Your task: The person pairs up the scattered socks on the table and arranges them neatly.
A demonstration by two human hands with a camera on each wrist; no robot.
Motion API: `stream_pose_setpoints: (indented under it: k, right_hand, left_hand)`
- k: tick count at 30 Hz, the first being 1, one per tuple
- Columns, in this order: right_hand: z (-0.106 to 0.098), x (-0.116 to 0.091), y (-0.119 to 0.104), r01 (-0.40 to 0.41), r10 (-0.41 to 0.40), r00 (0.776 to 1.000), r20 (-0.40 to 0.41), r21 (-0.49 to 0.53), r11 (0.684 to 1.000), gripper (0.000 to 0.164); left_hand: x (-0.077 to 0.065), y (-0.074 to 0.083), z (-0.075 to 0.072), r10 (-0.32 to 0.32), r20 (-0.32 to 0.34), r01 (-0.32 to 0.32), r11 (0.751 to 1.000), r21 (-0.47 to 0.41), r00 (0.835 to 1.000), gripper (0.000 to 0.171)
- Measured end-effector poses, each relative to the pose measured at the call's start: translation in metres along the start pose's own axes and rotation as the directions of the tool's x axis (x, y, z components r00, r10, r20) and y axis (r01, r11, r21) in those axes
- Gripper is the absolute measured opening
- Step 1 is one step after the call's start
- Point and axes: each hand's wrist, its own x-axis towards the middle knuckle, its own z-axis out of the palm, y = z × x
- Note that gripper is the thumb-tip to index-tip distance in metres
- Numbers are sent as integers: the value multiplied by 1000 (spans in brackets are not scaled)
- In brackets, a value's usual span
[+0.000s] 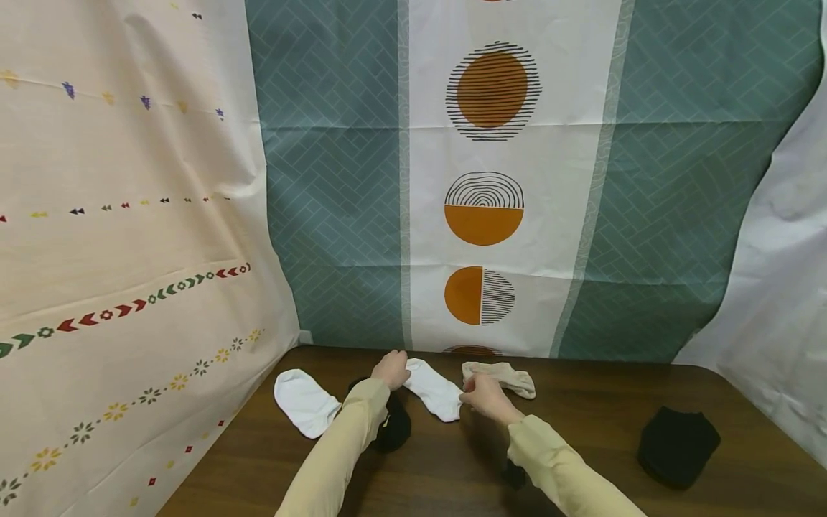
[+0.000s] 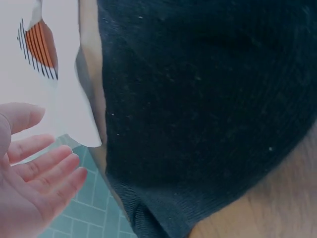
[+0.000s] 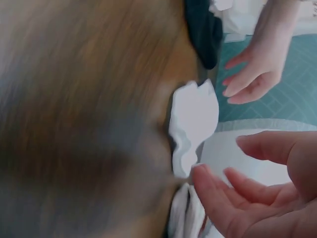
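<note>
Soft knitted cloth is spread on the dark, wood-grained worktop (image 1: 446,474). The middle white sock (image 1: 434,390) is laid near the far edge, between the two hands. Its long axis is slanted, one end being directed at the far edge and leftwards, the other at the near edge and rightwards; which end is the toe cannot be told. It is plain, thin and lightly rumpled. The left hand (image 1: 390,370) is released, its fingers loosely extended; the right hand (image 1: 487,397) is likewise relaxed, thumb and fingers parted just beside the sock's nearer end, contact being unclear. A ribbed black sock (image 1: 397,429) is partly hidden by the left sleeve (image 1: 345,445). A beige sock (image 1: 504,372) is set along the far edge, another white sock (image 1: 305,402) towards the left edge, a second black sock (image 1: 678,446) towards the right.
</note>
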Motion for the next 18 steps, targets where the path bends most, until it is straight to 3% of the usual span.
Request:
stream_pose_setpoints:
  k: [3, 8, 9, 10, 13, 15, 18]
  right_hand:
    - [4, 2, 5, -77, 76, 996, 37, 51, 996, 14]
    - [0, -5, -14, -248, 240, 968, 72, 130, 960, 8]
    - [-1, -6, -17, -271, 262, 962, 81, 152, 950, 9]
    - [-2, -8, -20, -310, 298, 950, 91, 176, 934, 9]
    - [-2, -10, -22, -396, 377, 918, 123, 243, 885, 13]
    - [-2, -11, -23, -456, 432, 890, 145, 306, 836, 20]
    - [-2, -11, -22, -499, 469, 865, 178, 388, 775, 34]
  left_hand:
    - [11, -12, 12, -25, 23, 26, 999, -35, 999, 21]
    - [45, -57, 59, 31, -38, -32, 999, -26, 999, 28]
    - [46, -59, 61, 31, -46, -32, 999, -23, 998, 28]
    - [45, -60, 60, 32, -50, -33, 999, -21, 998, 28]
    - [31, -43, 38, -6, -37, 5, 999, -42, 999, 26]
    - [18, -30, 20, -39, -12, 38, 997, -68, 999, 26]
    - [7, -22, 9, -21, -23, 20, 998, -57, 1000, 25]
